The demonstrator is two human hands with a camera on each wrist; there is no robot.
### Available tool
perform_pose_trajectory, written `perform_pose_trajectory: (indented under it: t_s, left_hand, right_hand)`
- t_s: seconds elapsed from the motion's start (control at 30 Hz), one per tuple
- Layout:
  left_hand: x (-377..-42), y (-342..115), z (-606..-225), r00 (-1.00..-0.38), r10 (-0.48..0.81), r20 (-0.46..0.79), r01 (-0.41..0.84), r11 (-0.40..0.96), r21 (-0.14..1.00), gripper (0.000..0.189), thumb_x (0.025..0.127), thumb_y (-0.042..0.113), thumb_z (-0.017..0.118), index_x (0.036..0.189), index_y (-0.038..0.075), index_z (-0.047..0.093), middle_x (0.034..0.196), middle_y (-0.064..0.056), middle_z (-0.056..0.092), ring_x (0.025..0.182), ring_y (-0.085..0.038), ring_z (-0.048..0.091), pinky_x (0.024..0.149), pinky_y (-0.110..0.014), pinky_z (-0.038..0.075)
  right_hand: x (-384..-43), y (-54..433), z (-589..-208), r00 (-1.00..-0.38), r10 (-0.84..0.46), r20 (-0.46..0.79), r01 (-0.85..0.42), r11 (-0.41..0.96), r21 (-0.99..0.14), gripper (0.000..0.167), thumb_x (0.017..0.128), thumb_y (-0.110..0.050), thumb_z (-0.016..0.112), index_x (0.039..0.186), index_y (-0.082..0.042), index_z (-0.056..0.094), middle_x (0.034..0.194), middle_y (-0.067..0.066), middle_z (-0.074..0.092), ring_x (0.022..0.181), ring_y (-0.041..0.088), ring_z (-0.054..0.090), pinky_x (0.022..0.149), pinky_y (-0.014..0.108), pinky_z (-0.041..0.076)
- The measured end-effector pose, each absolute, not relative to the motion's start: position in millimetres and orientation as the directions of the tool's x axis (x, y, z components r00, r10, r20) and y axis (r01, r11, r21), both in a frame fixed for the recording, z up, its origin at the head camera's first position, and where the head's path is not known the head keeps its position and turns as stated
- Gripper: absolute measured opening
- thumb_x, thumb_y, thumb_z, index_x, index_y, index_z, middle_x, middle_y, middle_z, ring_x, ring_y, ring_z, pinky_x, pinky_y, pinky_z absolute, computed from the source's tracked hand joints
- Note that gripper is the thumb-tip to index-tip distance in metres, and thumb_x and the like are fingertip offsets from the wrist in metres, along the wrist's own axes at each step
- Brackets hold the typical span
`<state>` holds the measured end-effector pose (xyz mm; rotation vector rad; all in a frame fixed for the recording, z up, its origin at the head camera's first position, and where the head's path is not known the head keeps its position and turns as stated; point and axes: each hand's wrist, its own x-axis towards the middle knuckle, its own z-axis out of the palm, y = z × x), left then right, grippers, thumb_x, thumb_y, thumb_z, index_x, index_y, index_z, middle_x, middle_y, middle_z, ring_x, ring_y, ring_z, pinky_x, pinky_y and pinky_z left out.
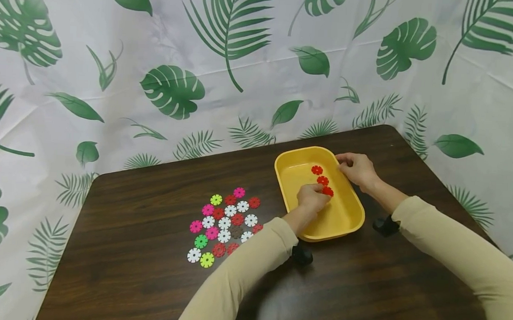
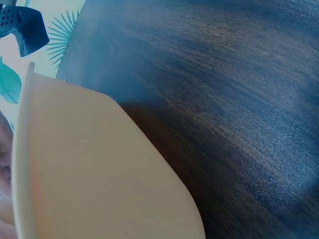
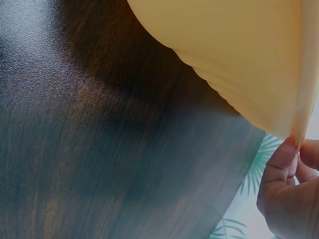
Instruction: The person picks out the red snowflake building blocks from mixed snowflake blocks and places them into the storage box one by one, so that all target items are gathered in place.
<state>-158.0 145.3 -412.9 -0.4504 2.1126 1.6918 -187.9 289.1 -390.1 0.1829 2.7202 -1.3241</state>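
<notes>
A yellow plastic tray (image 1: 342,216) stands on the right part of the table. Inside it, two red notched plastic discs (image 1: 317,170) lie in a row with a third red disc (image 1: 328,192). My left hand (image 1: 311,198) reaches over the near left rim and pinches that third disc. At the tray's far right side, my right hand (image 1: 359,170) grips the rim; in the right wrist view its thumb and fingers (image 3: 280,162) pinch the edge. The left wrist view shows mostly the tray's outer wall (image 2: 99,164), which hides most of the left hand.
Left of the tray, a loose group of notched discs (image 1: 224,223) in white, red, pink, yellow-green, green and brown lies flat on the dark wooden table (image 1: 128,231). My left sleeve (image 1: 243,259) covers its right edge. A leaf-print cloth (image 1: 250,107) hangs behind the table.
</notes>
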Motion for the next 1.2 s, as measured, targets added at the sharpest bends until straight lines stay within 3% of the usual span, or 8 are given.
perform_pose_trajectory:
  t_s: [0.2,0.33,0.67,0.87,1.07,1.2]
  left_hand:
    - [-155,143,-409,-0.871,-0.001,-0.492,-0.479,0.234,0.846,0.036,0.092,-0.003,0.075,0.127,0.004,0.074,0.127,-0.009,0.071,0.099,-0.017,0.062,0.097,-0.037,0.058]
    - [-152,143,-407,-0.881,0.003,-0.473,-0.462,0.211,0.862,0.035,0.091,-0.002,0.076,0.126,0.004,0.074,0.122,-0.008,0.072,0.094,-0.015,0.061,0.094,-0.036,0.059]
    - [-142,130,-394,-0.919,0.128,-0.372,-0.379,-0.036,0.925,0.027,0.091,-0.005,0.075,0.118,-0.005,0.073,0.102,-0.013,0.078,0.093,-0.019,0.075,0.088,-0.031,0.062]
    - [-142,109,-383,-0.896,0.23,-0.379,-0.415,-0.134,0.9,0.028,0.094,-0.001,0.074,0.121,-0.004,0.071,0.106,-0.013,0.077,0.099,-0.024,0.076,0.094,-0.035,0.06]
    - [-145,77,-369,-0.878,0.302,-0.37,-0.428,-0.153,0.891,0.032,0.097,0.003,0.071,0.129,-0.001,0.068,0.116,-0.014,0.075,0.11,-0.026,0.074,0.101,-0.039,0.056]
    - [-147,52,-362,-0.883,0.299,-0.361,-0.416,-0.146,0.897,0.033,0.099,0.003,0.069,0.131,0.0,0.067,0.111,-0.011,0.074,0.102,-0.02,0.074,0.104,-0.04,0.054]
  right_hand:
    - [-189,289,-390,-0.987,0.062,-0.146,0.153,0.619,-0.77,0.041,0.106,-0.002,0.05,0.144,0.013,0.05,0.122,0.032,0.061,0.1,0.039,0.067,0.072,0.022,0.06]
    - [-189,291,-392,-0.987,0.059,-0.147,0.152,0.616,-0.773,0.042,0.106,-0.002,0.05,0.145,0.014,0.049,0.124,0.034,0.06,0.103,0.042,0.066,0.075,0.025,0.062]
    - [-190,290,-390,-0.989,0.05,-0.141,0.14,0.632,-0.762,0.042,0.106,-0.002,0.052,0.144,0.014,0.049,0.122,0.034,0.06,0.1,0.04,0.066,0.075,0.026,0.062]
    - [-189,288,-391,-0.988,0.052,-0.148,0.147,0.632,-0.761,0.04,0.106,-0.001,0.051,0.143,0.015,0.05,0.126,0.036,0.059,0.103,0.042,0.065,0.084,0.035,0.063]
    - [-190,287,-391,-0.988,0.055,-0.142,0.145,0.627,-0.765,0.039,0.107,-0.001,0.05,0.143,0.015,0.051,0.126,0.035,0.06,0.102,0.041,0.065,0.079,0.027,0.062]
    - [-190,287,-390,-0.986,0.059,-0.154,0.157,0.62,-0.769,0.04,0.107,-0.001,0.049,0.144,0.014,0.05,0.123,0.034,0.059,0.101,0.039,0.065,0.074,0.019,0.059]
